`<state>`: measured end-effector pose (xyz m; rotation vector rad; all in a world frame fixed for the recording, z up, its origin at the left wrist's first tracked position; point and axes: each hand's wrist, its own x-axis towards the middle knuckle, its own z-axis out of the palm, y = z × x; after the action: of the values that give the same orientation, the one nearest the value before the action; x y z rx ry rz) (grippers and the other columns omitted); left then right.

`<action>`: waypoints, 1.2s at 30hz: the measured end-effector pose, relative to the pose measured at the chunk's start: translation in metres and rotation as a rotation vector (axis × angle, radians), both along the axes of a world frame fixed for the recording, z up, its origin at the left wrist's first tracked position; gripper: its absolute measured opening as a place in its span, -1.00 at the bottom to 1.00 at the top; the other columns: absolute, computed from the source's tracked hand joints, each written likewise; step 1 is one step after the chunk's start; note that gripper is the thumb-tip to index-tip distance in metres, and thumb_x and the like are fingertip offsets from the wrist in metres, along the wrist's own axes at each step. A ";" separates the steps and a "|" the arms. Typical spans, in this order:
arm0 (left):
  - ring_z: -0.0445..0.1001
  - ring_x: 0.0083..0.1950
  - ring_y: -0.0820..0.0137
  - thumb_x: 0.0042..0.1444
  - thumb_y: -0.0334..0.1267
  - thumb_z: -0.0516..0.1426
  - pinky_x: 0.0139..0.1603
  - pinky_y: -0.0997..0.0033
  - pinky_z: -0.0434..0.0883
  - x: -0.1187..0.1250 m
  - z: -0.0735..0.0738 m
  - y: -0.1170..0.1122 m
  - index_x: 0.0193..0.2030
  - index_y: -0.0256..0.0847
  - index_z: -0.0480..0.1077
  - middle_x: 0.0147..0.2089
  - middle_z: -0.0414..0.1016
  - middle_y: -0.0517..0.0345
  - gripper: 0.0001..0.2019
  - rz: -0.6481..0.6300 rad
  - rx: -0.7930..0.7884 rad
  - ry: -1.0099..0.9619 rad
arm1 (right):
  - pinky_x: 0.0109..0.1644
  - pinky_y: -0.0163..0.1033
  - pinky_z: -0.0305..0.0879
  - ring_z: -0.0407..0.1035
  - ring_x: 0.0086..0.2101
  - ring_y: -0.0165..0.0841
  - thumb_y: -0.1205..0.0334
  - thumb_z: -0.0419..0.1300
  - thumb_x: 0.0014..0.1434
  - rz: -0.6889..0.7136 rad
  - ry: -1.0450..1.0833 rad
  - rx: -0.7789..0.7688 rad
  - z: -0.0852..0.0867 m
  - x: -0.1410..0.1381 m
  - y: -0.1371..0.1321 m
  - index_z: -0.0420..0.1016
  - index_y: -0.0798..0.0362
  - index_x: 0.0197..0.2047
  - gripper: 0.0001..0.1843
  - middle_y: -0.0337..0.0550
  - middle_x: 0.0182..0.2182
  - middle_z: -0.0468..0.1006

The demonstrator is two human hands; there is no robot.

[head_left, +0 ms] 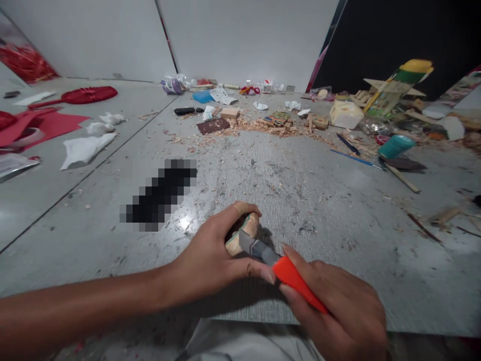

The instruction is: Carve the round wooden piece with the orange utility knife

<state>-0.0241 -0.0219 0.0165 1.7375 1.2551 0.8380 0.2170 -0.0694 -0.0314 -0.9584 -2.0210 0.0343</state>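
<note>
Near the front edge of the grey table, my left hand (210, 255) is wrapped round a small pale wood piece (253, 225) with a greenish line along it. A tan bandage circles one of its fingers. My right hand (338, 301) grips the orange handle of a utility knife (296, 283). The knife's grey blade lies against the near side of the wood piece, pointing up and left. My left thumb rests close beside the knife's neck. The palm side of the left hand hides part of the wood.
Wood shavings (244, 128) spread across the back of the grey table (225, 175), with a brown sandpaper sheet (213, 126) and a wood block (230, 113). A teal cylinder (397, 146) and a blue brush (356, 159) lie right. Red cloth (56, 125) and white tissue (84, 150) lie left.
</note>
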 end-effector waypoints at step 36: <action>0.59 0.02 0.14 0.19 0.10 0.45 0.07 0.18 0.54 -0.008 -0.004 -0.005 0.17 -0.09 0.48 0.00 0.61 0.08 -0.47 -0.192 -0.097 -0.343 | -0.40 -0.22 0.51 0.64 -0.42 -0.29 0.35 0.35 0.44 -0.032 0.052 0.017 0.004 0.002 0.003 0.45 -0.05 0.54 -0.35 -0.16 -0.22 0.80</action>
<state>-0.0318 -0.0269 0.0123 1.5305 0.8728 0.9003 0.2186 -0.0665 -0.0271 -0.9695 -1.9548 0.0249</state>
